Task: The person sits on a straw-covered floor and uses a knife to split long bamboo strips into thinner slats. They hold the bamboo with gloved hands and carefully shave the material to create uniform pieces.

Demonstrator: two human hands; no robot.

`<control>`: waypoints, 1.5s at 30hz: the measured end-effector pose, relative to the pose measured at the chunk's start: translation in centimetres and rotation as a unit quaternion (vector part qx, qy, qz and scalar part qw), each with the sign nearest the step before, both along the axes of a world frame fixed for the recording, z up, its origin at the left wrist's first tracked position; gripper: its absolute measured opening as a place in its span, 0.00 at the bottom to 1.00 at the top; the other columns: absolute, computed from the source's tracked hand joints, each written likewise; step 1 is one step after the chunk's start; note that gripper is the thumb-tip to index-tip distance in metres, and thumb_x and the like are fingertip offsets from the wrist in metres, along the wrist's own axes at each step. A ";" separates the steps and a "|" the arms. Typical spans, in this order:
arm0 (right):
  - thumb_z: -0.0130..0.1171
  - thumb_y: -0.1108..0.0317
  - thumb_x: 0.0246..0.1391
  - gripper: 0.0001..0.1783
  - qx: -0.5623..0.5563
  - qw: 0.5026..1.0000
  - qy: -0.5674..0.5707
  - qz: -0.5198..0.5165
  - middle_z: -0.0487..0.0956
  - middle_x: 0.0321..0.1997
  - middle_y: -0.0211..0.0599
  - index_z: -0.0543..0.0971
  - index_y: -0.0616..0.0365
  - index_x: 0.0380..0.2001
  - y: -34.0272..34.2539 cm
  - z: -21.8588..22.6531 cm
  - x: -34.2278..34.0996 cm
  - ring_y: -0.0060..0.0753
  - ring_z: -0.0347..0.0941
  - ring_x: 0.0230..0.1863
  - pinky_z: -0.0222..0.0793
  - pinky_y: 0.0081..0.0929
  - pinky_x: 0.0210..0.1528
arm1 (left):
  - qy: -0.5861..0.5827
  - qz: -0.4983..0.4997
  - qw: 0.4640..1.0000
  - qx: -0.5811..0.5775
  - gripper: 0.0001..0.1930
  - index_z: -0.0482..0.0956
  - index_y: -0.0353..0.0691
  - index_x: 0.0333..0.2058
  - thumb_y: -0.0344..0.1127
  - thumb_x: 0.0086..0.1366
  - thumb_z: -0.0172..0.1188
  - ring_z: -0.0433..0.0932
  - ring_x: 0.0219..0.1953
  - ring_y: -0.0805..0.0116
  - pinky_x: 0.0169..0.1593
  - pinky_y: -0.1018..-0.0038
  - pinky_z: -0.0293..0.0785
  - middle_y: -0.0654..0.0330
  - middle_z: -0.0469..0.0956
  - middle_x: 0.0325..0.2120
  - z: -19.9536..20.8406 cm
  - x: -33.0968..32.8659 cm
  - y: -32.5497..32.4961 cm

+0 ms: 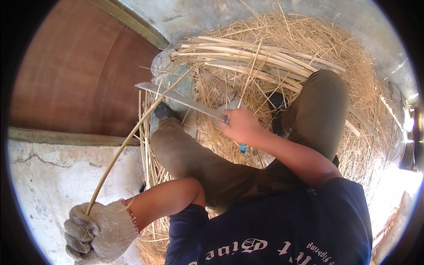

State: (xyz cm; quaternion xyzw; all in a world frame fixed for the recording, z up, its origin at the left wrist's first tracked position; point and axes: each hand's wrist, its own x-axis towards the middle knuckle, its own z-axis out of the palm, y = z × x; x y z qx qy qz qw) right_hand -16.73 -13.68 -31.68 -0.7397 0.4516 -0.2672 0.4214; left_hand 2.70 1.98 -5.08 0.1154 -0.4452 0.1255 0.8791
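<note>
My left hand (99,232), in a greyish knitted glove, is closed around the lower end of a long thin bamboo strip (119,152). From there the strip bends up and to the right, toward the middle of the view. My bare right hand (242,126) grips the handle of a long-bladed machete (185,100), whose blade points up and left. Near its tip the blade crosses the strip; whether the two touch I cannot tell. Most of the handle is hidden inside my right fist.
Split bamboo strips (247,55) lie bundled beyond my knees on a heap of fine shavings (304,37). A ridged wooden piece (216,84) rests between my feet. A brown wooden panel (84,75) and a cracked pale wall (57,176) stand close on the left.
</note>
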 end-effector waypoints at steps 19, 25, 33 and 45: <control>0.67 0.59 0.52 0.16 -0.189 0.977 -0.039 0.085 0.81 0.22 0.42 0.78 0.61 0.35 2.8 6.8 -3.2 0.50 0.81 0.23 0.76 0.44 0.28 | 0.009 -0.192 0.965 -0.179 0.16 0.76 0.51 0.24 0.43 0.73 0.54 0.67 0.12 0.85 0.14 0.86 0.61 0.76 0.72 0.14 -1.7 1.5 4.7; 0.64 0.59 0.54 0.17 -0.080 0.995 0.048 -0.039 0.80 0.24 0.49 0.78 0.64 0.35 -1.9 2.6 -4.1 0.55 0.80 0.25 0.75 0.45 0.31 | -0.002 -0.118 0.981 -0.155 0.17 0.76 0.51 0.21 0.40 0.72 0.53 0.71 0.12 0.85 0.15 0.85 0.65 0.76 0.75 0.13 -1.8 3.3 8.1; 0.60 0.59 0.61 0.18 0.313 0.939 -0.136 -0.038 0.70 0.14 0.32 0.80 0.69 0.33 -1.6 1.6 -2.8 0.26 0.66 0.10 0.62 0.31 0.14 | 0.044 -0.171 0.981 -0.084 0.15 0.71 0.49 0.21 0.37 0.71 0.51 0.65 0.11 0.78 0.14 0.79 0.64 0.73 0.68 0.12 -1.1 8.2 1.3; 0.64 0.57 0.50 0.20 -0.008 0.979 0.130 -0.160 0.85 0.31 0.55 0.83 0.65 0.37 -7.5 0.4 -3.8 0.55 0.84 0.35 0.78 0.51 0.39 | -0.010 -0.114 0.984 -0.133 0.14 0.68 0.46 0.24 0.34 0.74 0.48 0.63 0.13 0.80 0.17 0.81 0.63 0.72 0.64 0.13 -2.7 7.7 7.6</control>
